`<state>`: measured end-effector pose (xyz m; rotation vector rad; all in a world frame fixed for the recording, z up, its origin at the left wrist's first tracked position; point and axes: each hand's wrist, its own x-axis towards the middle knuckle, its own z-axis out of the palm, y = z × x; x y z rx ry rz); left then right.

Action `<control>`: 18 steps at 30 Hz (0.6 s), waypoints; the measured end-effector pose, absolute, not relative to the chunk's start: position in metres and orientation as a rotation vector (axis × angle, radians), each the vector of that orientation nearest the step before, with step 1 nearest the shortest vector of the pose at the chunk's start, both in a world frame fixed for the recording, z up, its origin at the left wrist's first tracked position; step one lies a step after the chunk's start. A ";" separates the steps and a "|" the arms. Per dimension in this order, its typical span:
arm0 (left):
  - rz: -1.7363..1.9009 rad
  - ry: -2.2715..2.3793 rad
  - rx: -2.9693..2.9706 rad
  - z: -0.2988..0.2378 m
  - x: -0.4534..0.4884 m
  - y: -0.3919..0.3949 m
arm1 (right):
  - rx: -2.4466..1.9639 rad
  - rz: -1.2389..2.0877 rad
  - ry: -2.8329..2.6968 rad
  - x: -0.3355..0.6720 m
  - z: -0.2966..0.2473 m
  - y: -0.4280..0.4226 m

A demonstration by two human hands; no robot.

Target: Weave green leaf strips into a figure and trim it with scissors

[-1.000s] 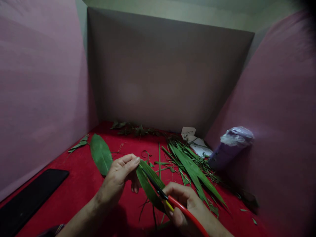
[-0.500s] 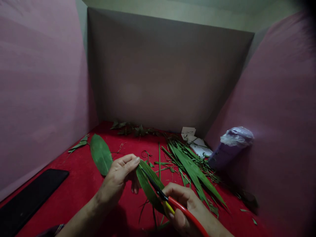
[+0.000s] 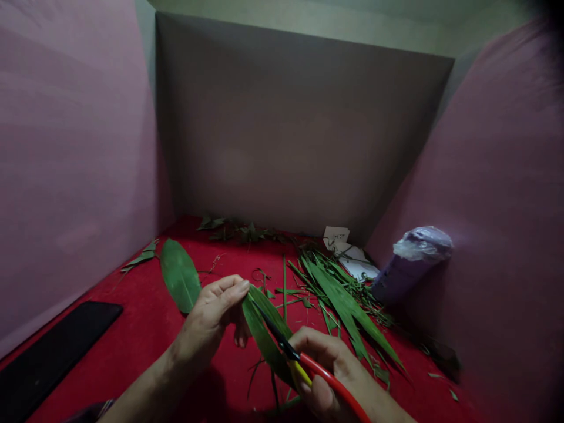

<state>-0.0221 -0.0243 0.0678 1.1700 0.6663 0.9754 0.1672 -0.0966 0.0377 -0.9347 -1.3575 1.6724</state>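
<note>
My left hand (image 3: 210,317) pinches the upper end of a long green leaf (image 3: 263,335) between thumb and fingers, just above the red surface. My right hand (image 3: 328,370) is wrapped round the red and yellow handles of a pair of scissors (image 3: 304,367). The dark blades (image 3: 271,326) lie along the leaf, pointing up and left toward my left thumb. The leaf's lower end is hidden behind my right hand.
A broad green leaf (image 3: 180,274) lies left of my hands. A heap of narrow leaves and trimmings (image 3: 341,294) spreads to the right. A purple container (image 3: 409,261) leans at the right wall, white cards (image 3: 348,249) behind it. A black slab (image 3: 48,355) lies at the left.
The scissors and my right hand have slid slightly down and toward me along the leaf. My left hand has stayed put.
</note>
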 end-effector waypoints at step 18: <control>0.978 0.687 1.166 0.067 -0.022 -0.025 | -0.866 1.705 -1.346 0.167 0.043 -0.099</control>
